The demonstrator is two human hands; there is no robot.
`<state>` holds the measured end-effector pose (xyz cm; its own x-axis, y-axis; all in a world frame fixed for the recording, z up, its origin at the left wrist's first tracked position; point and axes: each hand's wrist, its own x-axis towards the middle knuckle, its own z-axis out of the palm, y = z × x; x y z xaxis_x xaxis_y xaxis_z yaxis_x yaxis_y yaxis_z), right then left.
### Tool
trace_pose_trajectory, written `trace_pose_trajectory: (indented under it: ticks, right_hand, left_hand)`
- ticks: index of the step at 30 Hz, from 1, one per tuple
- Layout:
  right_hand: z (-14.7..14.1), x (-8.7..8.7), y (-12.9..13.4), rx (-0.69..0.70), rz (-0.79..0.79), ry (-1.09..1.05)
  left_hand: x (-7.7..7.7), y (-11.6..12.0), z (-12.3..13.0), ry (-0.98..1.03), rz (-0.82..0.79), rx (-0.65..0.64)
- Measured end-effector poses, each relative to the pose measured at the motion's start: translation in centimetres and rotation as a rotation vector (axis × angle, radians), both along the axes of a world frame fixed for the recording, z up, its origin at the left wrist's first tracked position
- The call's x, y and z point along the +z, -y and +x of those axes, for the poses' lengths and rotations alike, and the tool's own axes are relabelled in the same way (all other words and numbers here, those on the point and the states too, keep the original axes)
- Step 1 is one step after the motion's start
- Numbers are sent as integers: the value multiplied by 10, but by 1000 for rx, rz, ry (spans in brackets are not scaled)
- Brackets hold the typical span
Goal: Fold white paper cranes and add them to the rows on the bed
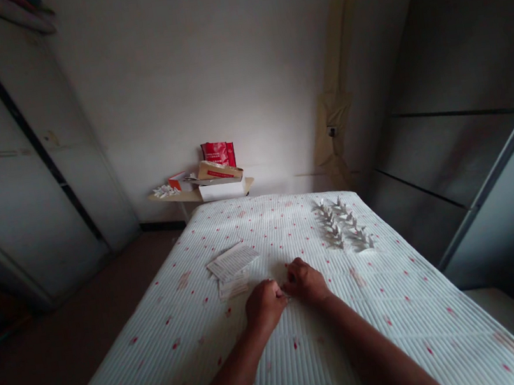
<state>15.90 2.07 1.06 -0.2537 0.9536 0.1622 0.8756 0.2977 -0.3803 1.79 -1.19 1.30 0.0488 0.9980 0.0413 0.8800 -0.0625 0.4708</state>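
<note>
Two bare hands, left hand (265,306) and right hand (305,282), come together low over the middle of a bed (403,331) with a white ribbed cover specked in red. I see them nearly touching through the head camera, fingers curled inward; from my remote post I cannot tell how tightly they close, and anything they have hold of is too small and too well hidden to make out. Printed sheets (233,259) lie overlapped on the left half of the bed. Folded paper birds (335,234) stand in two rows near the bed's right edge. Past the bed's far end, I make out a surface (186,196) bearing a red bag (221,153), a cardboard box (218,170) and a white box (222,190). A grey cabinet (438,78) rises to the right of the bed.
</note>
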Motion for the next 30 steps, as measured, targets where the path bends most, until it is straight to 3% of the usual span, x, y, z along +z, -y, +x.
trace_pose_trajectory:
  ticks: [10,18,24,30]
  right_hand:
    - [-13,-4,2,-136,76,185]
    - [-22,-2,2,-212,95,211]
    - [-7,-1,-4,-185,15,1]
    - [23,-8,-7,82,-66,-473]
  left_hand:
    - [8,0,1,-56,-42,1]
    - [12,2,2,-73,-49,1]
    - [4,1,-1,-22,-27,2]
    - [1,0,-2,7,-15,0]
